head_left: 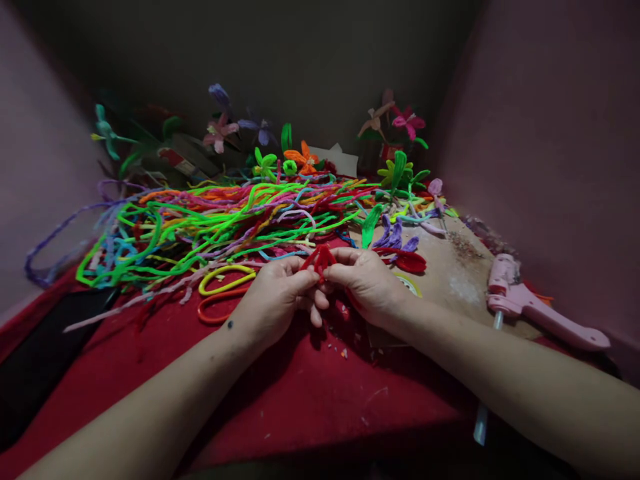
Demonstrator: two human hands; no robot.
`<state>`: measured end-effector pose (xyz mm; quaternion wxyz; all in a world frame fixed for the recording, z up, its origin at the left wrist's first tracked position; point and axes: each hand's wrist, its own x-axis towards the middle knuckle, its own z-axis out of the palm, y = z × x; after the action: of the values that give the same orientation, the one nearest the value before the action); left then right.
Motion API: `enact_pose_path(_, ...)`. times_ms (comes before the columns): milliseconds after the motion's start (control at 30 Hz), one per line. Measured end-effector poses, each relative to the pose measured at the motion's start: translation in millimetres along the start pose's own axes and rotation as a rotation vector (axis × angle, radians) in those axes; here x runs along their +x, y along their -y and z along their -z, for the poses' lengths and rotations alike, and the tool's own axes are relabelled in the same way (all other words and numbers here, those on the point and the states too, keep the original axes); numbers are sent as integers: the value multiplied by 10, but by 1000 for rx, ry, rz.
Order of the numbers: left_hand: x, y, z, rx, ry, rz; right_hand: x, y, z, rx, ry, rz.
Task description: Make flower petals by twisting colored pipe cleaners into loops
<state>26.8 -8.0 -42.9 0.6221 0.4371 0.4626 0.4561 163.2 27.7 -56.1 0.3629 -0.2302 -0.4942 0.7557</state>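
Note:
Between my two hands, over the middle of the red cloth, is a red pipe cleaner bent into narrow loops. My left hand pinches its left side between thumb and fingers. On the other side, my right hand pinches the same piece, the fingertips of both hands almost meeting. The lower end of the loops is hidden by my fingers. Just left of my left hand lie scissors with yellow and orange handles, their blades out of sight. Red pipe cleaner petals lie beyond my right hand.
A large heap of coloured pipe cleaners spreads across the back. Finished pipe cleaner flowers stand behind it. At right, a pink glue gun with a glue stick rests on a brown board. A dark flat object lies at left.

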Motion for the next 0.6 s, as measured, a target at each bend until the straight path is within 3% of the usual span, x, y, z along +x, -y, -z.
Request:
enact_pose_path(67,0,-8,3,22,1,10,9,-1,4,14,14,-8)
enact_pose_path(433,-42,-32,18,197,43,54,2,111,-2,-145,-178,9)
enact_pose_path(600,-53,-123,96,214,-33,19,36,111,47,-78,-215,35)
